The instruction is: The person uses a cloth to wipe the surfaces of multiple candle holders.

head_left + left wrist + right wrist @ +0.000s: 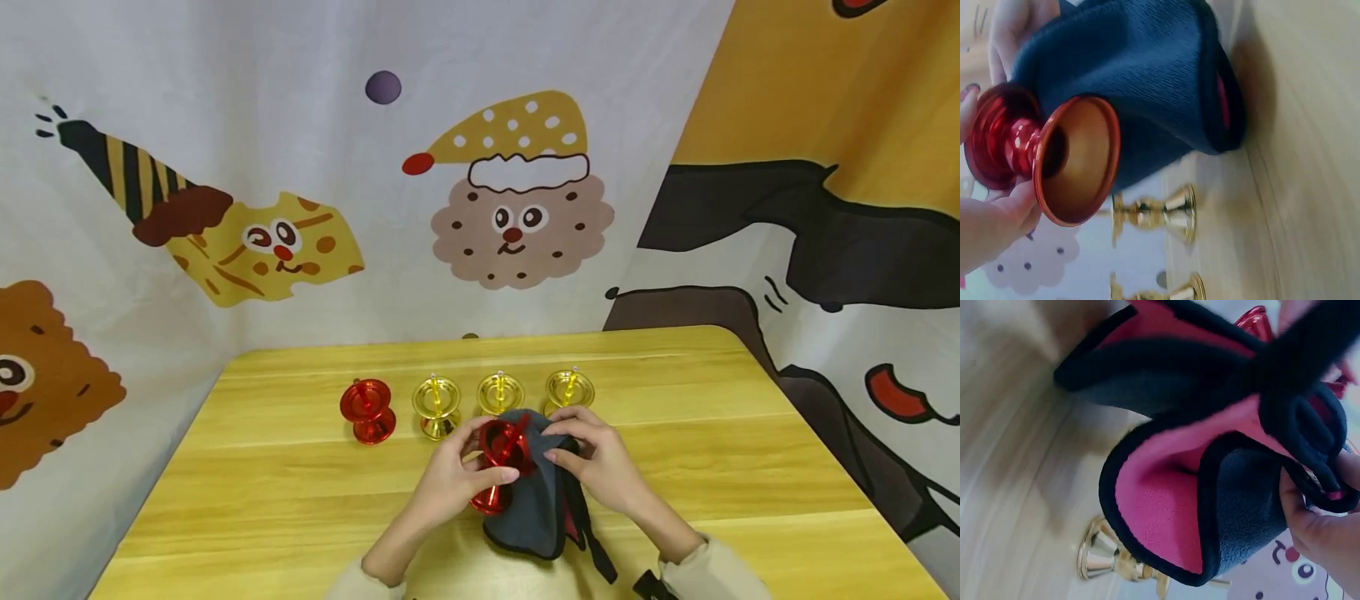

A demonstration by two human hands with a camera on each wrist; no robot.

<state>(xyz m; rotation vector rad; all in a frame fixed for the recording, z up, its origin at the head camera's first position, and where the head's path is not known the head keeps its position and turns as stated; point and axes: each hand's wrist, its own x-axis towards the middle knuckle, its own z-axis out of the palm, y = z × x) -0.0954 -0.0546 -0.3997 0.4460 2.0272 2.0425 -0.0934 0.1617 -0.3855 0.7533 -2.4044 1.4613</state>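
My left hand [452, 483] grips a shiny red candle holder [492, 500], with a cupped top, a narrow waist and a flared base. It is tilted, and the left wrist view shows the hollow underside of the base [1088, 159]. My right hand [603, 462] pinches a grey cloth piece [528, 517] with black edging and a dangling black strap. The cloth lies against the holder's far side. In the right wrist view its pink lining [1163, 515] shows between folds, with the thumb [1300, 519] pressed on the grey fabric.
Behind the hands stand another red candle holder [367, 408] and three gold ones [437, 400] in a row on the wooden table [262, 500]. The cloth partly covers the gold ones at right. A black object [651, 586] lies by the right sleeve. A cartoon-printed curtain [300, 125] hangs behind.
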